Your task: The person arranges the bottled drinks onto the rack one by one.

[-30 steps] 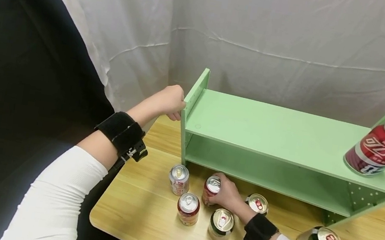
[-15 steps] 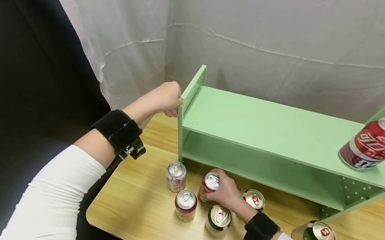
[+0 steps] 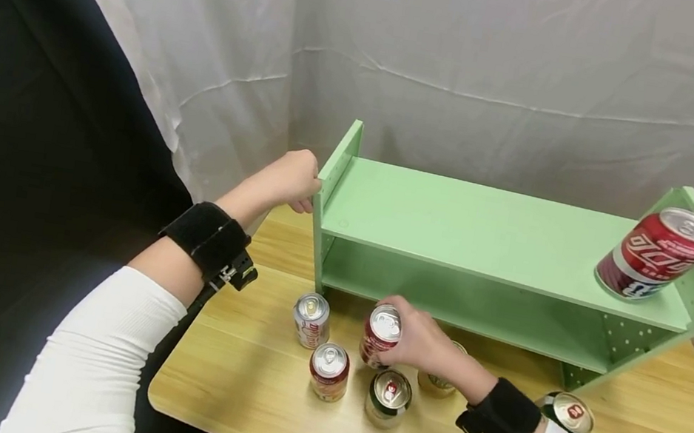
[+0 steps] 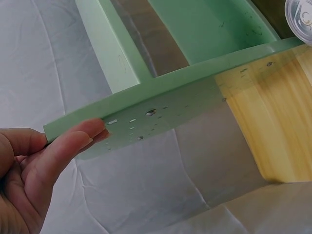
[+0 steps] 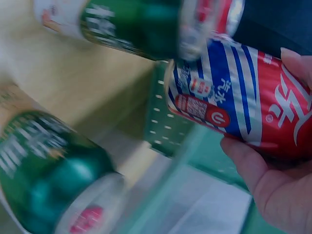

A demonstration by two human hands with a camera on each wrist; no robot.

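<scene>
My right hand (image 3: 401, 338) grips a red can (image 3: 381, 334) from its right side, just above the wooden table (image 3: 239, 395) in front of the green shelf (image 3: 493, 231). The blurred right wrist view shows my thumb and fingers (image 5: 295, 63) curled round the red, white and blue can (image 5: 234, 112). My left hand (image 3: 298, 181) holds the shelf's left side panel near its top. In the left wrist view its fingers (image 4: 83, 139) lie along the panel's outer face (image 4: 161, 109), with the thumb at the edge.
Around the held can stand a white-and-red can (image 3: 310, 320), a red can (image 3: 328, 371) and a green can (image 3: 388, 396); another can (image 3: 433, 384) is half hidden behind my wrist. A green can (image 3: 568, 414) stands further right. A red can (image 3: 654, 251) sits on the shelf's top right end.
My right hand has raised the red can slightly and its wrist has swung right, covering the can behind it. The left hand keeps its hold on the shelf's side panel.
</scene>
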